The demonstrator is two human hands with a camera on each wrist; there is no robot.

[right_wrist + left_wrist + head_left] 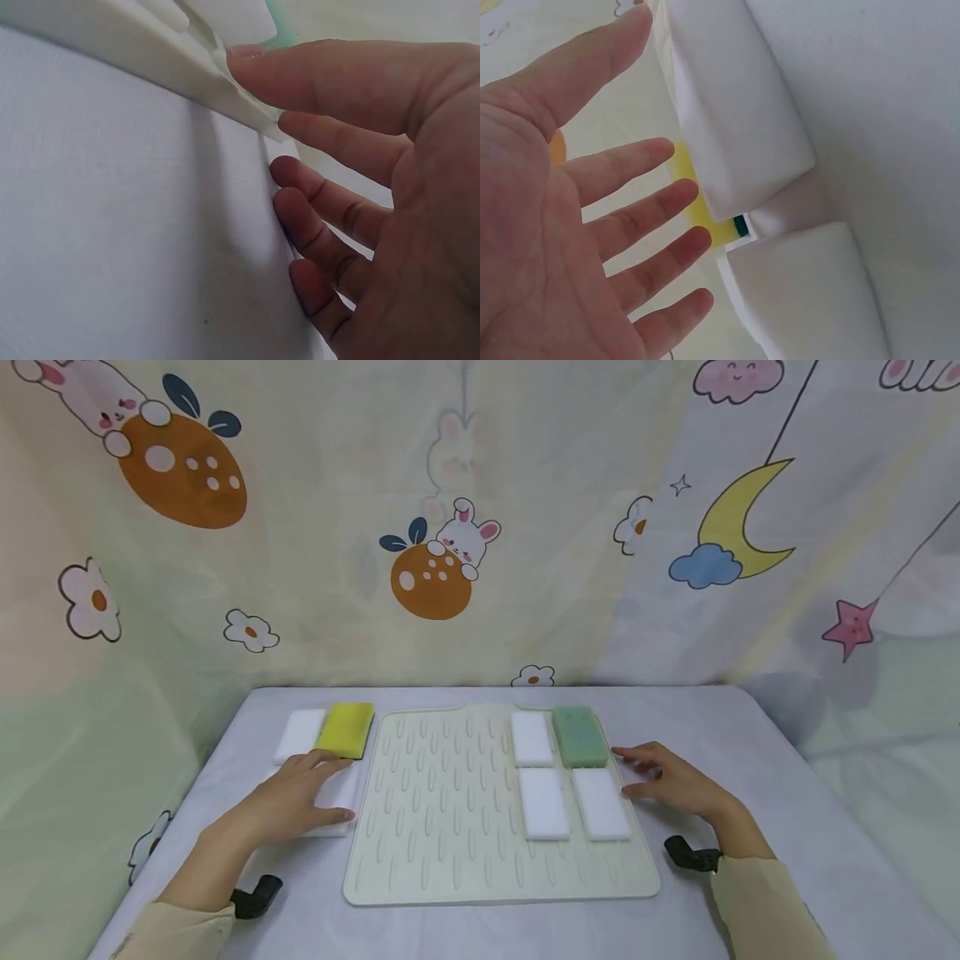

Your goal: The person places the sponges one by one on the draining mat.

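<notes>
My left hand (288,797) reaches over a white sponge (337,795) left of the mat, thumb and fingers spread. In the left wrist view its palm faces two white sponges (742,112), with nothing gripped. Beyond its fingertips lie a yellow sponge (347,729) and another white sponge (298,735). The right hand (678,781) is at the right edge of a cream ribbed mat (435,860), fingers loosely bent and holding nothing. Its thumb (300,75) is by the mat's rim; whether it touches cannot be told.
On the mat's right half lie a green sponge (580,737) and three white sponges (543,804) in two rows. White cloth covers the table (712,718). A printed curtain (330,543) hangs behind and along the sides.
</notes>
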